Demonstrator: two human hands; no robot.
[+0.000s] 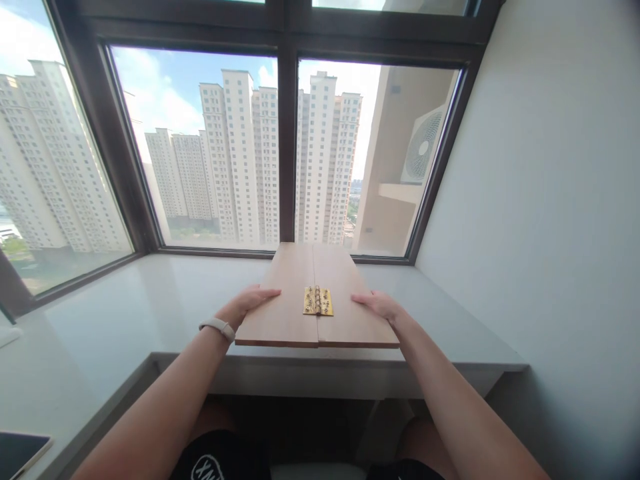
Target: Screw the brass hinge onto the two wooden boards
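Observation:
Two pale wooden boards (280, 327) lie side by side in front of me, joined by a brass-coloured hinge (318, 301) that straddles the seam, with dark screws in its leaves. My left hand (247, 301) grips the left board's outer edge, thumb on top and the other fingers hidden underneath. On the opposite edge, my right hand (377, 303) holds the right board the same way, its thumb pointing inward. The near ends of the boards sit slightly uneven at the seam. A light-coloured band (218, 327) is around my left wrist.
The boards are over a white windowsill-like counter (175, 300), whose front edge runs below them. Dark-framed windows (287, 147) stand behind, and a white wall (525, 167) rises at the right. A dark flat device (23, 450) lies at the lower left.

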